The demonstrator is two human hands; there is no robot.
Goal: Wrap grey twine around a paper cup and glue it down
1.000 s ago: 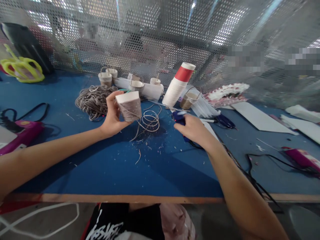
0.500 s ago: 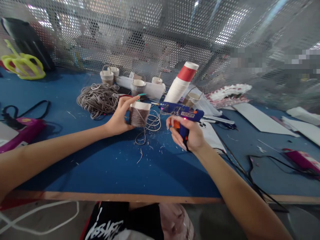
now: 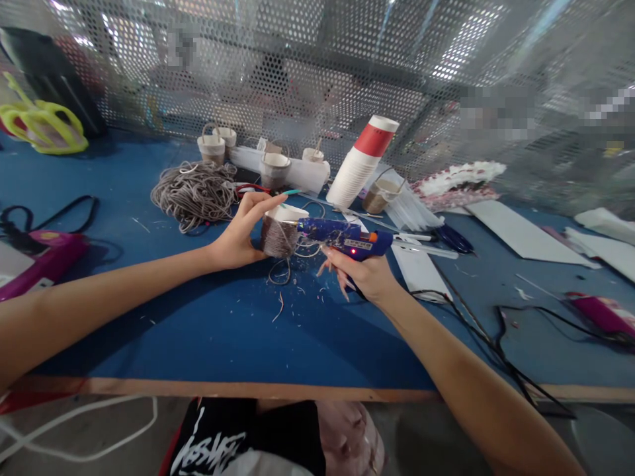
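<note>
My left hand (image 3: 241,233) grips a paper cup (image 3: 278,237) wound with grey-brown cord, its white rim bare and tilted. The thumb is under the cup and the fingers are at its top. In my right hand (image 3: 364,274) is a blue hot glue gun (image 3: 342,237) with a small red light glowing. The gun's nozzle is at the cup's right side, near the top of the wound cord; whether it touches I cannot tell. A loose loop of cord (image 3: 279,272) lies on the table below the cup.
Behind my left hand lies a heap of grey cord (image 3: 193,195). A leaning stack of paper cups (image 3: 358,165) and several small cord-covered buckets (image 3: 274,170) stand at the back. Magenta glue guns (image 3: 601,312) lie at both sides, and black cables (image 3: 489,340) run off the right front edge.
My right hand has brought the glue gun left and slightly down, its nozzle now at the cup's cord. The cup has shifted slightly right and tilted, showing more of its opening.
</note>
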